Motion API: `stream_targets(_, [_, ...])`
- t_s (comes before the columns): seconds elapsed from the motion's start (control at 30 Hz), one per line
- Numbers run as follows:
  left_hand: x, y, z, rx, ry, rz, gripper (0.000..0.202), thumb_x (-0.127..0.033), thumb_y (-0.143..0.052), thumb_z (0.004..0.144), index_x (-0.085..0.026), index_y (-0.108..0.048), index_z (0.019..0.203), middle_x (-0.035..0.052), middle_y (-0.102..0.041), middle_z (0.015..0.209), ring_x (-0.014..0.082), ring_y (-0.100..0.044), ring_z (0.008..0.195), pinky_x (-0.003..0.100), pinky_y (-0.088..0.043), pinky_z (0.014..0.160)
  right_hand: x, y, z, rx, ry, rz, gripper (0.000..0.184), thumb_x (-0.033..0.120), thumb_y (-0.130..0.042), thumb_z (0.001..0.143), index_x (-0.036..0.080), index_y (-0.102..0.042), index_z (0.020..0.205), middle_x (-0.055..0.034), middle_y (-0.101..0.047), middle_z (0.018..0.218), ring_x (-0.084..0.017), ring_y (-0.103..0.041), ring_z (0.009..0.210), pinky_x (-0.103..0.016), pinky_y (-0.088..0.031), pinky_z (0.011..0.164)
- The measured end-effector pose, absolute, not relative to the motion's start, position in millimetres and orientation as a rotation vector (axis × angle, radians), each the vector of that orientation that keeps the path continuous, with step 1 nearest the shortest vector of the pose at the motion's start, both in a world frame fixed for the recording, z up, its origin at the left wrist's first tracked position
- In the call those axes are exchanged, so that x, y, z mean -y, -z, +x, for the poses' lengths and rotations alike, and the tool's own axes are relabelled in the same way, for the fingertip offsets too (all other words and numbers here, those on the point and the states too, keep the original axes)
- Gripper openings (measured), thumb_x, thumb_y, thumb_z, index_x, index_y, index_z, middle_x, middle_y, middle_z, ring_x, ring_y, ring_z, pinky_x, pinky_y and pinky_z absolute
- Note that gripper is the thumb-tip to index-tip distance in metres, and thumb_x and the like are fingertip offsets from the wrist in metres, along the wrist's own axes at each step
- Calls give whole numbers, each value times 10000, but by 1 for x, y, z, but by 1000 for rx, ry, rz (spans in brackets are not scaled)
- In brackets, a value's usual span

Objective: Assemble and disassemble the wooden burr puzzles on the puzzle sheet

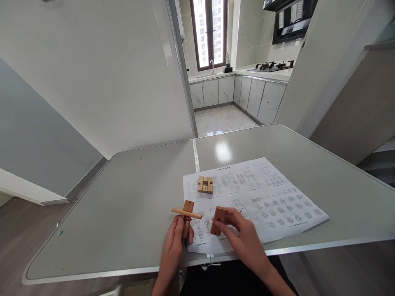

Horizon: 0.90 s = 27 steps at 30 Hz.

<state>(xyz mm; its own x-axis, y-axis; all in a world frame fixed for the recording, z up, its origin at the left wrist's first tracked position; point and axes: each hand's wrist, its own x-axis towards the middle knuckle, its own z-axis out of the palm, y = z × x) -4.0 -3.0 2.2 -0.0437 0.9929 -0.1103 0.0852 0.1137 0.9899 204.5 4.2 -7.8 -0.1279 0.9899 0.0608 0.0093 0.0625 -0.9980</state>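
My left hand (175, 238) is closed round two crossed wooden puzzle pieces (188, 206), one a flat upright slat and the other a thin stick lying across it. In my right hand (243, 234) a flat wooden puzzle piece (219, 218) is pinched between thumb and fingers, tilted and apart from the left pieces. Both hands are above the near edge of a printed instruction sheet (277, 181). Farther back on the sheet rests a small block of notched wooden pieces (205, 185). The fingers hide part of the held pieces.
The sheet lies on a grey folding table (138, 185) with a metal rim and a centre seam. A small green bit (60, 233) sits near its left edge. A white wall (108, 74) rises at the far left. Beyond the table is a kitchen with cabinets (225, 90).
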Motion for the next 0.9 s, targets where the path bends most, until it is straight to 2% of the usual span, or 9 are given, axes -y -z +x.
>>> stream_targets(0.17, [4, -4, -3, -1383, -1105, 1184, 473, -633, -419, 1012, -206, -559, 864, -23, -523, 613, 152, -447, 608, 278, -370, 639, -2, 7, 205, 1465, -1170, -1108, 229, 448, -538, 1036, 239, -629, 1059, -50, -736, 995, -220, -704, 934, -308, -574, 789])
stream_targets(0.3, [2, -3, -3, -1381, -1120, 1186, 494, -657, -426, 996, -202, -573, 873, -22, -520, 605, 152, -441, 591, 281, -366, 619, -1, 6, 203, 1420, -1250, -1022, 266, 469, -468, 1064, 233, -586, 1095, -26, -708, 870, -186, -683, 758, -296, -558, 720])
stream_targets(0.47, [3, -5, -2, -1384, -1123, 1177, 494, -657, -429, 996, -198, -587, 905, -25, -516, 597, 151, -436, 589, 277, -367, 627, 1, 5, 203, 1394, -1284, -1014, 338, 508, -437, 1066, 225, -608, 1133, 35, -567, 678, -135, -519, 515, -265, -450, 530])
stream_targets(0.6, [4, -6, -2, -1357, -1125, 1182, 486, -643, -426, 1005, -195, -585, 902, -27, -509, 598, 149, -435, 593, 275, -367, 633, -2, 1, 205, 1419, -1251, -1044, 371, 524, -472, 1046, 220, -674, 1108, 39, -482, 639, -136, -423, 536, -266, -366, 509])
stream_targets(0.8, [2, -2, -4, -1329, -1167, 1125, 498, -667, -466, 972, -192, -593, 895, -31, -499, 575, 145, -417, 564, 270, -362, 592, -10, -16, 198, 1468, -1321, -941, 350, 497, -474, 1048, 216, -669, 1123, 41, -470, 659, -132, -405, 564, -267, -342, 533])
stream_targets(0.9, [2, -5, -4, -1363, -1168, 1083, 501, -664, -475, 966, -200, -570, 803, -28, -487, 580, 142, -398, 563, 265, -348, 575, -15, -28, 190, 1559, -1309, -842, 322, 461, -475, 1052, 219, -683, 1088, 31, -508, 697, -133, -415, 597, -268, -347, 561])
